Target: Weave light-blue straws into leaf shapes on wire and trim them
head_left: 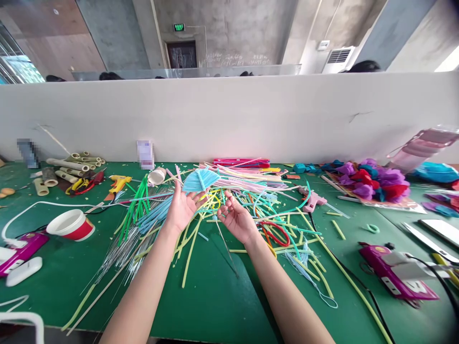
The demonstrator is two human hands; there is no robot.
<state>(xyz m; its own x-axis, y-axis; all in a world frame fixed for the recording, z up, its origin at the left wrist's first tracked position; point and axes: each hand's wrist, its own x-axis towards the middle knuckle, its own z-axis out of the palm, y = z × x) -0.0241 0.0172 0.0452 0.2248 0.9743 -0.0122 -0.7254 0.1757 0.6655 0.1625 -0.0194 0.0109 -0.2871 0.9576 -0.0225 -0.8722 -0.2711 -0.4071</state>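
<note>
Fan (201,180), pale blue and pleated, is held in your left hand (183,206), up at the middle of the scene, with the thumb at its left side and the fingers along its lower edge. Your right hand (237,219) is just to the right, palm up with its fingers curled, and the two hands are apart. A thin wire (226,247) slants down toward you beside the right fingertips; you cannot tell from this view whether they grip it. Around and beyond your hands, loose stems spread over the green table (208,308): pink stems (247,177) on the far side, green stems (143,206) and blue stems (155,215) to the left. To the right of your right hand lie a red loop (286,235) and, nearer you, a blue tassel (304,267). A pink glue gun (312,201) lies farther right, and a yellow glue gun (118,183) lies on the far left, by the bamboo (68,165). On the left, a paper cup (77,229) tilts beside a purple power strip (35,243). At far right, a pink bottle (418,150) leans behind a heap of coloured petals (380,180), near the grey partition (229,117).
</note>
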